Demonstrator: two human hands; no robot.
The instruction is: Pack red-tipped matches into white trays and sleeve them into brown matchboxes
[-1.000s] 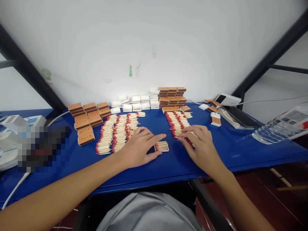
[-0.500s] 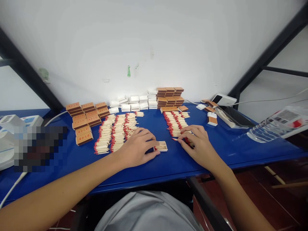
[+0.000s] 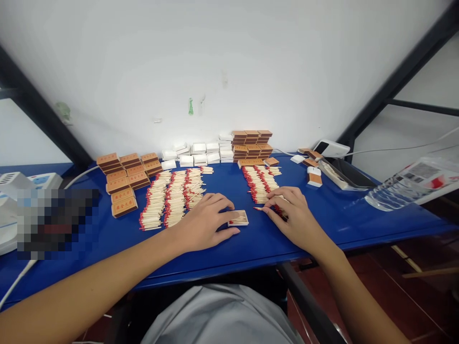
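A small open matchbox tray (image 3: 239,218) with red-tipped matches in it lies on the blue table (image 3: 322,224). My left hand (image 3: 204,222) rests beside it, thumb and forefinger closed on its left end. My right hand (image 3: 292,215) lies on the near end of a row of loose matches (image 3: 261,184), its fingertips pinched on a few of them. A larger spread of matches (image 3: 175,196) lies left of my left hand.
Brown matchboxes (image 3: 125,179) are stacked at the left and more (image 3: 252,143) at the back by the wall. White inner trays (image 3: 201,154) sit between them. A phone (image 3: 349,174), a white device (image 3: 332,148), a plastic bottle (image 3: 398,193) and a cable lie at the right.
My right hand has drawn in slightly toward the tray along the match row. My left hand has tightened on the tray. The view has shifted a little.
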